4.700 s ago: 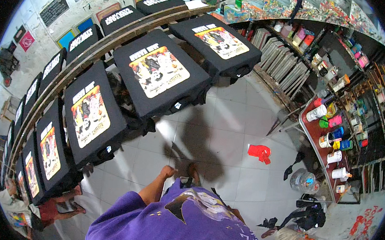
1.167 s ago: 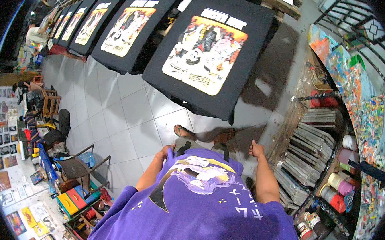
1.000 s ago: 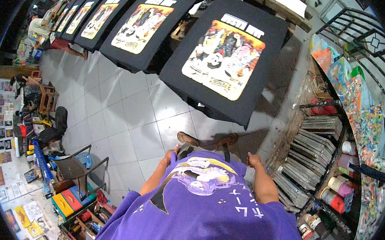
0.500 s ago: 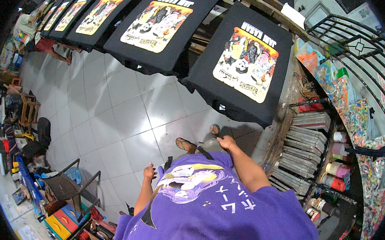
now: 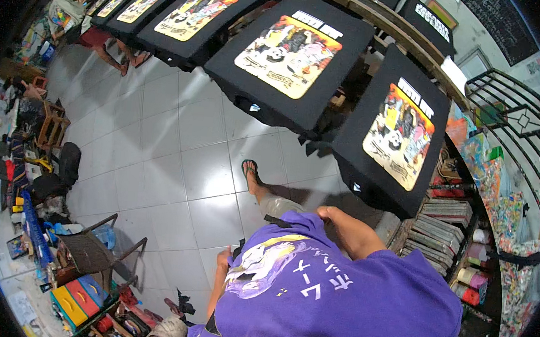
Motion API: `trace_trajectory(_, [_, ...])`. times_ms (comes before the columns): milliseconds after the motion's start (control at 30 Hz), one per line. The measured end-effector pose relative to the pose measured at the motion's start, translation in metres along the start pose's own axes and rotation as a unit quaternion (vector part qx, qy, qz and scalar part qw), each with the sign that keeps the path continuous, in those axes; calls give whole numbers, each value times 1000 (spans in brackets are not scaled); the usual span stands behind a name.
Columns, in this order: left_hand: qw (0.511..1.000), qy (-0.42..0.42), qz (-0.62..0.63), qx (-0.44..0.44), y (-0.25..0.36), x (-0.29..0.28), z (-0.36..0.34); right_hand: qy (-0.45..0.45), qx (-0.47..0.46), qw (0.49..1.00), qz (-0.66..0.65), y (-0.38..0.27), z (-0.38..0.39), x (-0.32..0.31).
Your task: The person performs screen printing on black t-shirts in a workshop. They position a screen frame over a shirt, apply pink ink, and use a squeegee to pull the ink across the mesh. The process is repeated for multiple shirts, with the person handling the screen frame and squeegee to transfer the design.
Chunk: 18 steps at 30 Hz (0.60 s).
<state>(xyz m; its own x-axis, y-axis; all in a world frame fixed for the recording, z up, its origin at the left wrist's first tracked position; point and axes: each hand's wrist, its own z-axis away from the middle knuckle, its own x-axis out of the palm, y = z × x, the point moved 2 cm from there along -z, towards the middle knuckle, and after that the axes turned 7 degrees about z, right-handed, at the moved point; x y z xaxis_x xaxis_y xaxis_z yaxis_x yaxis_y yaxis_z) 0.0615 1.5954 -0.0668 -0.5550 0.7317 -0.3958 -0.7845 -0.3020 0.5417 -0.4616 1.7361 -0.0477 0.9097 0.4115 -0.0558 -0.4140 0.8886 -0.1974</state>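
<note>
My left hand [image 5: 223,257] hangs low beside the purple shirt [image 5: 348,299] I wear, partly covered by its side; its fingers are hidden. At the shirt's front edge is my right hand [image 5: 327,214], seen from above, with its fingers turned down out of sight. Neither hand visibly holds anything. Nearest to the right hand is a black T-shirt [image 5: 352,154] laid flat on a sloping board, its colourful print [image 5: 400,137] facing up. A second printed black T-shirt [image 5: 227,65] lies to its left. One sandalled foot [image 5: 252,176] is stretched forward on the tiles.
More printed black shirts [image 5: 160,35] run along the row to the far left, where another person [image 5: 74,14] stands. Stacked flat frames [image 5: 437,233] and paint tubs [image 5: 472,280] line the right, below a black metal grille [image 5: 518,117]. A chair [image 5: 91,256] and coloured drawers [image 5: 79,302] stand left.
My view has shifted left, so the shirts sit farther right and lower. One foot has stepped forward. My left hand, earlier with fingers apart, is now more hidden by my shirt.
</note>
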Motion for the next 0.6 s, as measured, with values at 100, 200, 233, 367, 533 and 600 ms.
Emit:
trace_trajectory(100, [994, -2, -105, 14, -22, -15, -15, 27, 15, 1000, 5, -28, -15, -9])
trace_trajectory(200, [992, 39, 53, -107, -32, -54, -13, 48, -7, 998, 41, -79, -21, -28])
trace_trajectory(233, [979, 59, 131, -146, -33, -71, -13, 55, -17, 997, 56, -103, -26, -36])
trace_trajectory(367, [849, 165, 413, -285, -11, -139, -8, 75, -61, 987, 128, -215, -43, -70])
trace_trajectory(533, [854, 178, 451, -188, 90, -228, -36, 128, -103, 965, 204, -366, -55, -125])
trace_trajectory(600, [849, 190, 474, -139, 135, -248, -65, 198, -110, 956, 188, -406, -52, -144])
